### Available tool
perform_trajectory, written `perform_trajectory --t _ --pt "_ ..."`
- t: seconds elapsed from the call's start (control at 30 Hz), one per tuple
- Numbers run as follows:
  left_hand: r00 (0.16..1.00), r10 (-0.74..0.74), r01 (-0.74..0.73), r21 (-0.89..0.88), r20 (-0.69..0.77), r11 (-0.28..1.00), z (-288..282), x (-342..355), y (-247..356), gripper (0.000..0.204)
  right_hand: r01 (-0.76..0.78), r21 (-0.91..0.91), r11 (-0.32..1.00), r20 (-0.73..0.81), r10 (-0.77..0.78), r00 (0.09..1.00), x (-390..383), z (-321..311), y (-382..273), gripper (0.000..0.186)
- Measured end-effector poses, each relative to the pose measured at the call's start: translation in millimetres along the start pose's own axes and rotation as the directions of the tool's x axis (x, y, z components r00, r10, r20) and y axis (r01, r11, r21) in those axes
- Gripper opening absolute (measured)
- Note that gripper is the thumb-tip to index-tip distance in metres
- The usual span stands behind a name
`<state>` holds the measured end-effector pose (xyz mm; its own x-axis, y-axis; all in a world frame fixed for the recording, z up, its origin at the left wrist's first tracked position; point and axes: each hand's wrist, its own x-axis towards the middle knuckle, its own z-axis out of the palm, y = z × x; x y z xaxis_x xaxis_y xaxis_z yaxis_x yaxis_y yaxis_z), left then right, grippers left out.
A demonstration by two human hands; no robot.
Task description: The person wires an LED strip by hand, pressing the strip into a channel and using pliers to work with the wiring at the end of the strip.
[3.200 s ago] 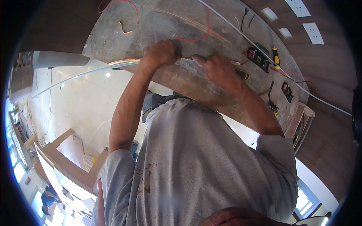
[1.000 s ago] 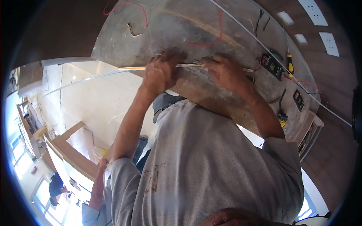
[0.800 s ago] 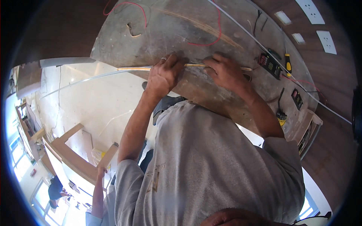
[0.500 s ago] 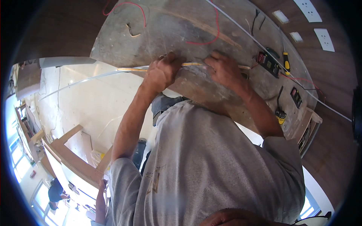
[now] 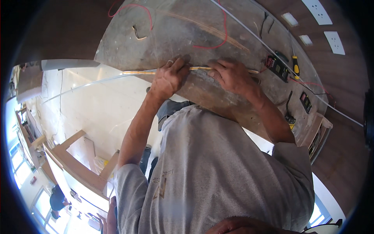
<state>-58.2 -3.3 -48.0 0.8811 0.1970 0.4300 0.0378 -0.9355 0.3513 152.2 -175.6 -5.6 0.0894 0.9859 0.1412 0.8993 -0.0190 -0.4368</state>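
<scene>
Worktable (image 5: 175,39) at the far side, pale rod (image 5: 249,31) across its right part. Narrow yellowish strip (image 5: 200,68) runs along the near edge, left end past the tabletop. From where I stand: left hand (image 5: 169,76) curled closed over it, right hand (image 5: 233,76) pinching it further right, fingertips partly hidden. Yellow-handled screwdriver (image 5: 296,67) far right.

Wears grey short-sleeved T-shirt (image 5: 226,167); angular tan print (image 5: 159,189) at 7 o'clock; ring (image 5: 170,61) on left hand (image 5: 167,78), 11 o'clock.
</scene>
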Motion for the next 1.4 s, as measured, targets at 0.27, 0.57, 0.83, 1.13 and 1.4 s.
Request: perform_trajectory --t 0.27,0.57,0.83,1.13,1.4 --pt "1.0 -0.015 0.014 0.025 0.014 1.0 0.4 -7.5 -0.1 0.04 0.062 -0.035 0.997 0.214 -0.053 0.975 11.6 -1.0 2.9 0.012" --pt "1.0 0.01 -0.009 0.04 -0.021 0.999 4.2 -11.6 -3.7 0.042 0.104 -0.236 0.966 0.294 -0.031 0.955 12.3 -8.4 -8.3 0.031" --pt "0.999 0.017 -0.015 0.031 -0.047 0.999 3.7 -9.9 -2.5 0.028 0.124 -0.242 0.962 0.297 -0.048 0.954 14.9 -4.8 -0.9 0.041" --pt "0.999 0.014 -0.013 0.015 -0.042 1.0 3.4 -8.1 -2.7 0.027 0.16 -0.181 0.97 0.248 -0.112 0.962 14.8 -2.7 7.4 0.035" --pt "1.0 -0.016 0.016 0.004 -0.016 1.0 -0.7 -8.0 -1.1 0.027 0.156 -0.185 0.97 0.289 -0.098 0.952 19.6 -8.2 3.4 0.035"
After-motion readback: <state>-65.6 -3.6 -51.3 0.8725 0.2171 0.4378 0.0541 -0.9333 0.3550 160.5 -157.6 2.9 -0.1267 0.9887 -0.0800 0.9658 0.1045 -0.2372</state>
